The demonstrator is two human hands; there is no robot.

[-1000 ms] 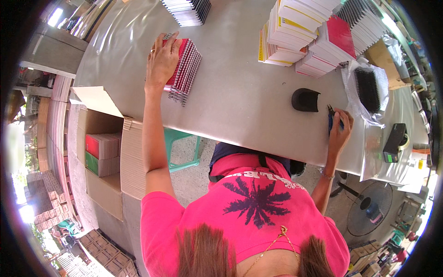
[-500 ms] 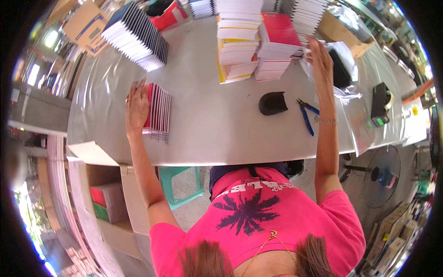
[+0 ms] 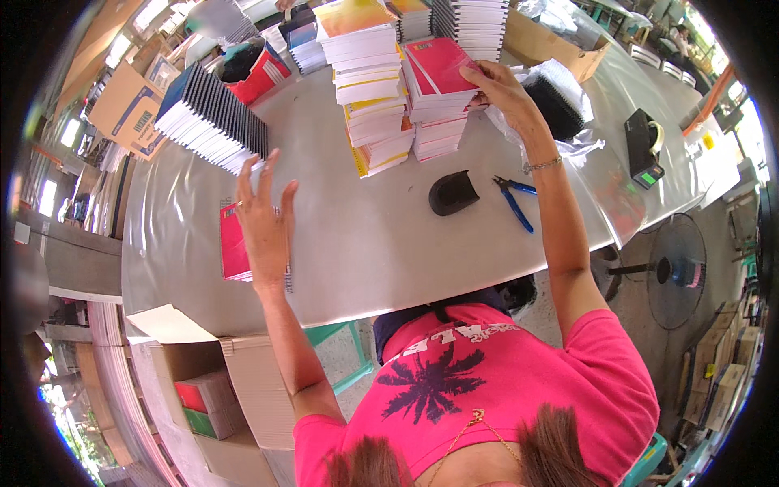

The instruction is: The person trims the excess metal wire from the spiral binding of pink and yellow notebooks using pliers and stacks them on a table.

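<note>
My right hand pinches the right edge of a red-covered booklet on top of a stack of white-paged booklets. The thumb lies on the cover and the fingers are at its side. My left hand is open, fingers spread, above a low stack of red wire-bound notebooks at the left of the table. It partly hides them. Just left of the right hand's stack stands a taller pile of yellow-edged booklets.
Black-bound notebooks stand at the far left. Cutting pliers and a black curved piece lie before the stacks. A tape dispenser sits at the right. An open carton with books stands below the left edge; a fan is at right.
My right hand has moved onto the red-covered booklet. My left hand has gone from the notebooks' left side to above them, fingers spreading. The view has shifted.
</note>
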